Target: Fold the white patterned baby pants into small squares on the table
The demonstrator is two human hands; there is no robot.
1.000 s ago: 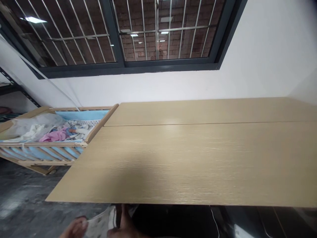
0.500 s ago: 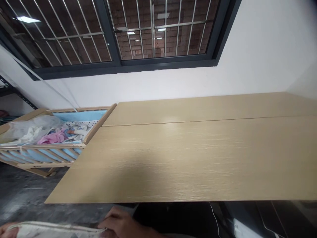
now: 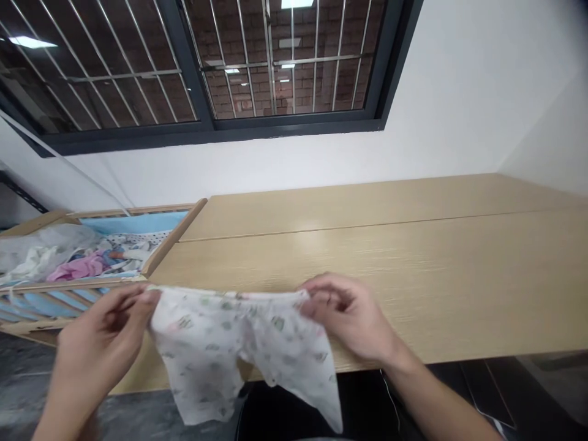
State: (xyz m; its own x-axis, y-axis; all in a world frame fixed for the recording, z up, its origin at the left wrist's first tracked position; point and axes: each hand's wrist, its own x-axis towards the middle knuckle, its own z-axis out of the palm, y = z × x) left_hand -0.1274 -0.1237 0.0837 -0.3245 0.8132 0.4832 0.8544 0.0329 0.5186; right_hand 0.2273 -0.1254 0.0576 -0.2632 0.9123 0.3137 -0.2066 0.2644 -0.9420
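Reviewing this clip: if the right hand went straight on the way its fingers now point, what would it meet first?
The right hand would meet the white printed baby garment first, since its fingers pinch that garment's upper edge.

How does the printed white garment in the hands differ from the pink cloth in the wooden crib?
The white garment has a small green print, while the pink cloth looks plain. The garment hangs spread between the left hand and right hand; the pink cloth lies bunched in the crib. Both are soft fabric.
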